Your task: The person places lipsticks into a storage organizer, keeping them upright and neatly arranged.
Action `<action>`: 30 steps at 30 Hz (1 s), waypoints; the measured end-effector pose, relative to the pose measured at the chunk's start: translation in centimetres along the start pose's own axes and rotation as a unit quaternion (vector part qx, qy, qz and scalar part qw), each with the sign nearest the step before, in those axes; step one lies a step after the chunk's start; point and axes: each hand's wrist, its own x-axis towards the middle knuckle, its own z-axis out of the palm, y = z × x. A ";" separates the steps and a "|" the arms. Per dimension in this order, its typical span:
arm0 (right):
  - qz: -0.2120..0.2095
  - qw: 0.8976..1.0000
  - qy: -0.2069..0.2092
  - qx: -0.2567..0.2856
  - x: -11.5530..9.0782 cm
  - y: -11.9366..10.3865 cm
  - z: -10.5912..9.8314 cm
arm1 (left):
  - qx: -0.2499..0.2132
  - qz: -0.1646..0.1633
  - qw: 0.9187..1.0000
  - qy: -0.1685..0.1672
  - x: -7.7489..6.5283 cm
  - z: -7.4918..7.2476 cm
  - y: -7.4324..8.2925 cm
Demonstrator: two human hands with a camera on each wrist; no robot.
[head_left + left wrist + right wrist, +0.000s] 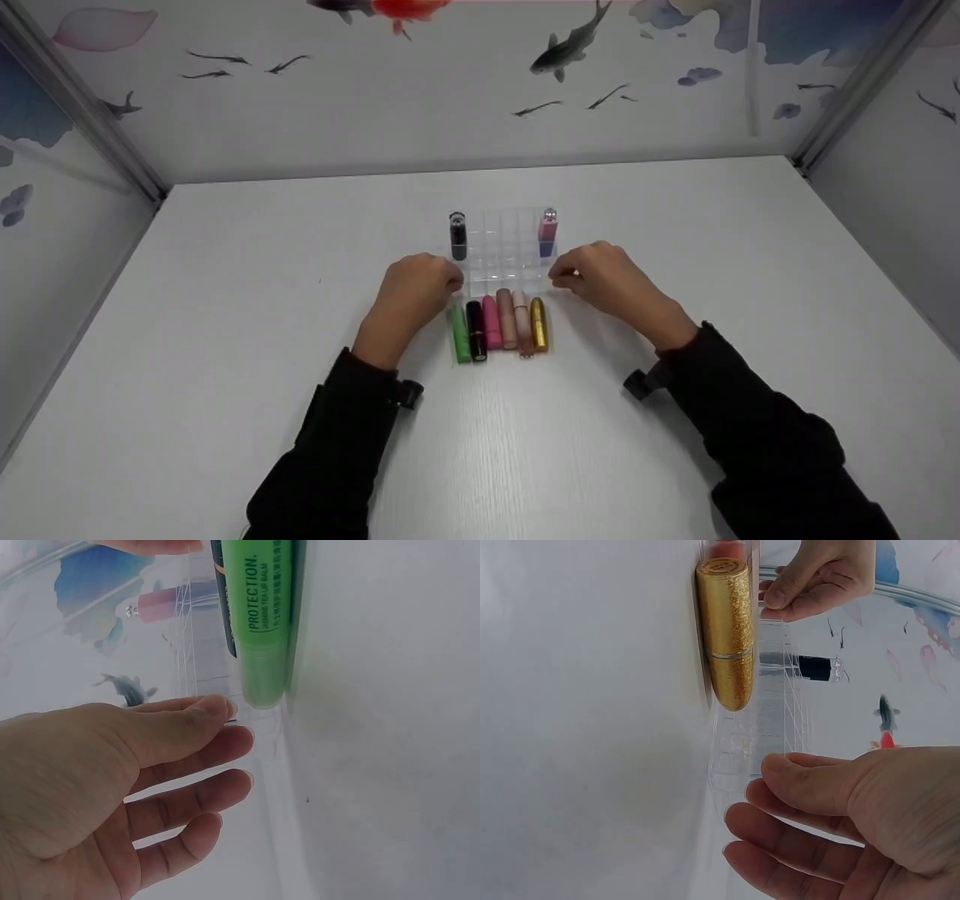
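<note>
A clear plastic lipstick organizer [501, 264] with several compartments stands on the table between the two hands. My left hand [416, 292] pinches its left wall between thumb and forefinger, the other fingers loosely bent. On the opposite side, my right hand [817, 817] pinches the right wall the same way. A black lipstick [458, 231] stands upright in the back left compartment, and a pink lipstick with a blue-looking lower part [548, 227] fills the back right one. Close before the organizer lies a row including a green lip balm tube [262, 622] and a gold lipstick [731, 630].
Between the green and gold ends of the row lie a black tube [476, 330], a bright pink tube [491, 322], a brownish-pink tube [507, 321] and a pale-capped tube [521, 319]. White panels printed with fish [566, 51] enclose the white table [225, 315].
</note>
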 end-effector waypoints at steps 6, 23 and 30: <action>0.011 1.000 -0.025 -0.002 -0.1 -0.1 -0.6 | -0.002 0.000 1.000 -0.004 0.1 -0.1 0.0; -0.175 0.980 -0.097 0.011 -0.3 -0.8 -0.7 | -0.042 0.001 0.999 -0.007 -0.1 -0.2 -0.2; -0.203 0.971 -0.128 -0.011 -0.2 -0.5 0.2 | -0.095 -0.025 0.994 -0.048 0.1 -0.2 -0.3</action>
